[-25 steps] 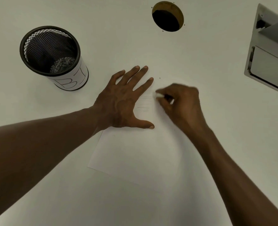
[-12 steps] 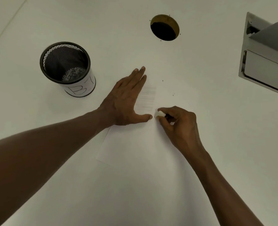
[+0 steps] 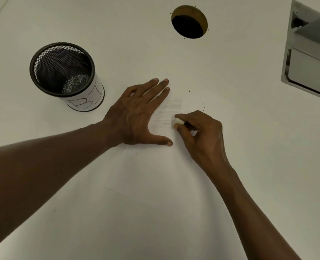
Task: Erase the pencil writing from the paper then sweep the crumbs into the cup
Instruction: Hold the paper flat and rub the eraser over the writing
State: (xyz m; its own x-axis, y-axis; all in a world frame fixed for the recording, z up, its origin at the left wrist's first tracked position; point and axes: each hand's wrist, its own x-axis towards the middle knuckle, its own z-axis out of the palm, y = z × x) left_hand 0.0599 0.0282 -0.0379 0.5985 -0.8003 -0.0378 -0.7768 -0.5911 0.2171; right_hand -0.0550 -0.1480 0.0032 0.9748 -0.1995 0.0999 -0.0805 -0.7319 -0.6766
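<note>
A white sheet of paper [image 3: 155, 171] lies on the white desk with faint pencil lines [image 3: 169, 111] near its top. My left hand [image 3: 138, 115] lies flat on the paper's upper left, fingers spread and thumb out, pressing it down. My right hand [image 3: 200, 134] pinches a small white eraser [image 3: 179, 121] between thumb and forefinger, its tip on the paper at the right end of the lower lines. A black mesh cup [image 3: 63, 72] with a white label stands upright to the left. Tiny dark crumbs [image 3: 203, 107] dot the paper's upper right.
A round cable hole [image 3: 189, 22] opens in the desk beyond the paper. A grey metal unit [image 3: 309, 59] sits at the right edge. Something silvery lies in the bottom of the cup.
My right hand with the eraser moved from the upper lines down toward my thumb, then back up a little. My left hand's fingers closed together somewhat. The camera view shifted.
</note>
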